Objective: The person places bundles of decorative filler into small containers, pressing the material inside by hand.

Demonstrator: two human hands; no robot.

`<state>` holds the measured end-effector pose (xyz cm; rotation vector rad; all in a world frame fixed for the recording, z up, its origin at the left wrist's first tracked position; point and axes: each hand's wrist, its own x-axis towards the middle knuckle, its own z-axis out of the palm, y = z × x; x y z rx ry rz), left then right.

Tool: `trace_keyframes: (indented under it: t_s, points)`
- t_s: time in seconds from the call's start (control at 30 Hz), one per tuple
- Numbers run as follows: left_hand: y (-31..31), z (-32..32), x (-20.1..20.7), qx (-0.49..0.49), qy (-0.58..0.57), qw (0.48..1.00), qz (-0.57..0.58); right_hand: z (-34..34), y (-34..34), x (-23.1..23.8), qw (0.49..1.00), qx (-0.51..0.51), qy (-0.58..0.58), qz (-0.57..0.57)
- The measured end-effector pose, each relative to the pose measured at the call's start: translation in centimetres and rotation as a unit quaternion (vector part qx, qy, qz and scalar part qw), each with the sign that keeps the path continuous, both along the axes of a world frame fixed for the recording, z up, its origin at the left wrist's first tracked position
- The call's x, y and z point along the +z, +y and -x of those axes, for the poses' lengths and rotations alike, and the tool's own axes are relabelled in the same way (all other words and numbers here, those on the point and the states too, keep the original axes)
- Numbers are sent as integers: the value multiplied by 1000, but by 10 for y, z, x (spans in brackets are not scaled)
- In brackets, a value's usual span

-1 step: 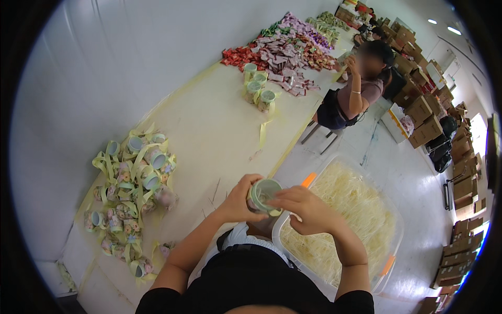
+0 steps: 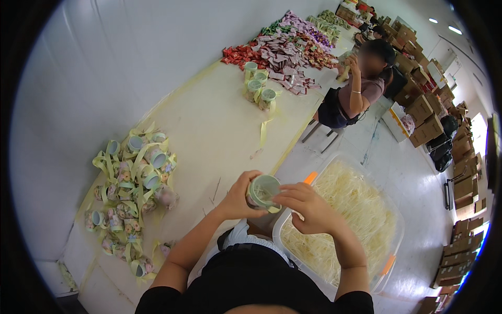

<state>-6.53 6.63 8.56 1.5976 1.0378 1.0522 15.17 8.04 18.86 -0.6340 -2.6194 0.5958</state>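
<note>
step in hand, as i read it: pale shredded filler [image 2: 345,214] being settled inside a green-lined cup [image 2: 264,191]; a few strands show within its walls. the next move seems to call for the cup kept steady, mouth up, while the strands are pressed down or topped up.

left hand [image 2: 235,200]: fingers wrapped round the cup's side, gripping it, forearm slanting up from lower left. cup held in front of the torso, mouth toward the viewer, left of the filler tub [image 2: 397,222].

right hand [image 2: 309,210]: palm down, fingers reaching left over the near-right rim, thumb apart below; fingertips blurred, cannot tell whether they pinch any strands. elbow bent, forearm over the tub.

on the table [image 2: 204,125]: a ribboned cup cluster [image 2: 157,159] at left, four standing cups [image 2: 268,96] farther off.
</note>
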Motion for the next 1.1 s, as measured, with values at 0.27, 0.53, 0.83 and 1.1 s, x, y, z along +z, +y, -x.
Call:
trace_keyframes:
  t_s: [0.27,0.53,0.83,1.1]
  points:
    - [122,46,-113,300,273,910,-85,-57,-74,-99,921,-363,83,113]
    - [248,40,-164,366,241,895,87,-87,-217,-159,723,-653,119,194]
    - [382,-6,-203,364,63,926,74,-114,-375,-223,537,-774,134,307]
    - [263,2,-173,374,80,917,-115,-131,-313,-224,667,-702,161,191]
